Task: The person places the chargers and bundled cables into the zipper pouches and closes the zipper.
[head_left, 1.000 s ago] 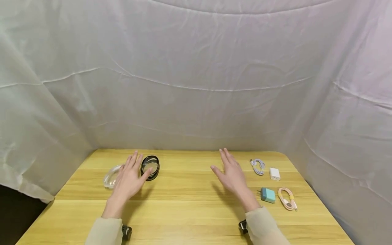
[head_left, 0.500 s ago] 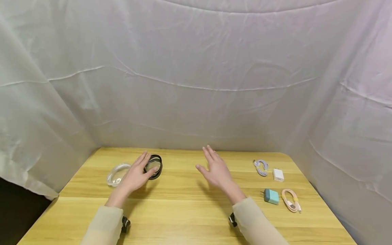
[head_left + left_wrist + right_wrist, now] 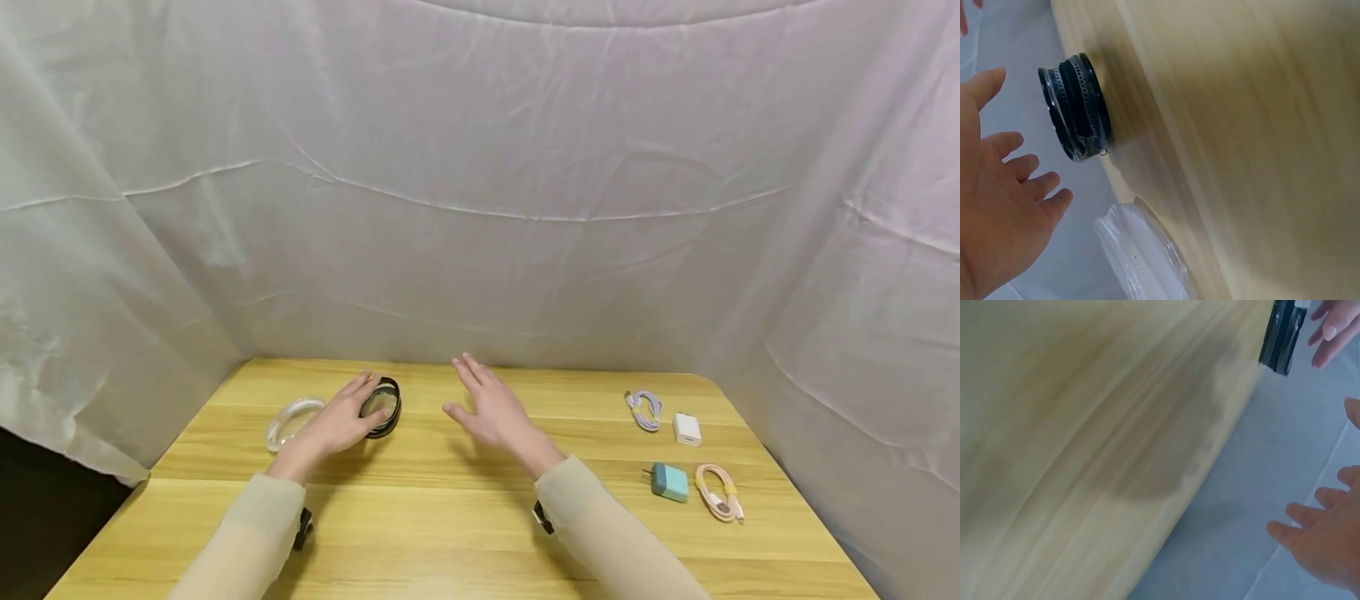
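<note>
Fingers of left grip (image 3: 339,423) straight and spread, hovering just beside black round case (image 3: 382,407) near table's (image 3: 465,517) far left edge, touching nothing. Right grip (image 3: 491,411) likewise spread, empty, above far middle. Clear lid (image 3: 291,420) lying left of case.

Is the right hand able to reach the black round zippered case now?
Probably yes: the right hand hovers open beside the black round zippered case, bare wooden table between; the left hand is at its other side.

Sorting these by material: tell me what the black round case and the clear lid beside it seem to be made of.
Black round case: likely fabric or mesh, matte, with a zipper around its side. Clear lid: seemingly glossy transparent plastic, possibly glass; the table shows through it.
</note>
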The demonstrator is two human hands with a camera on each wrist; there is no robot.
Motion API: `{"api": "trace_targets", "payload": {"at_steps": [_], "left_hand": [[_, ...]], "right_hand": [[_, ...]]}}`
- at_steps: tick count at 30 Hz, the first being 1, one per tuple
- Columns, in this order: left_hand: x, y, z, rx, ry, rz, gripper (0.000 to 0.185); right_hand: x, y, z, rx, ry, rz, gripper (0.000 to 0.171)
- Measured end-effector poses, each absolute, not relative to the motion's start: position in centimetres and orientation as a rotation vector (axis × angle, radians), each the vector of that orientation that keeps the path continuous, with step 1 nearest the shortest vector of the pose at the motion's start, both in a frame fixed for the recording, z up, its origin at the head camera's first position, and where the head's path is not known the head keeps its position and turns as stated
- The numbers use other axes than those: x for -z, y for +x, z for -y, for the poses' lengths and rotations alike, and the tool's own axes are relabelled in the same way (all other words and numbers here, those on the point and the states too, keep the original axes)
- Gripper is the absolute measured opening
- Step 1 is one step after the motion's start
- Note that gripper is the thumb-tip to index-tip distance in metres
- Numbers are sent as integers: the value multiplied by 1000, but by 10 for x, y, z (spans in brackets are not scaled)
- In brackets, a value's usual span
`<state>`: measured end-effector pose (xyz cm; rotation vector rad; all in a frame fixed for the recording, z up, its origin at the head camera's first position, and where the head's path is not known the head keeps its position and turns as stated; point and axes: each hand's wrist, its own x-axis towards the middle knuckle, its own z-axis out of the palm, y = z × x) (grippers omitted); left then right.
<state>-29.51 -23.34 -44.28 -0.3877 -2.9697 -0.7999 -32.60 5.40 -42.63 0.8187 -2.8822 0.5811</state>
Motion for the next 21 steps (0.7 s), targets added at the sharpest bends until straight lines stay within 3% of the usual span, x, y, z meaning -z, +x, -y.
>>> {"api": "trace_targets", "payload": {"at_steps": [8, 21], "left_hand": [[446, -298, 233, 771, -435, 3020, 73], [455, -304, 237, 653, -455, 3055, 71]], "right_hand": [[430, -331, -36, -808, 984, 2881, 79], [448, -338, -7, -768, 1110, 2901, 70]]}}
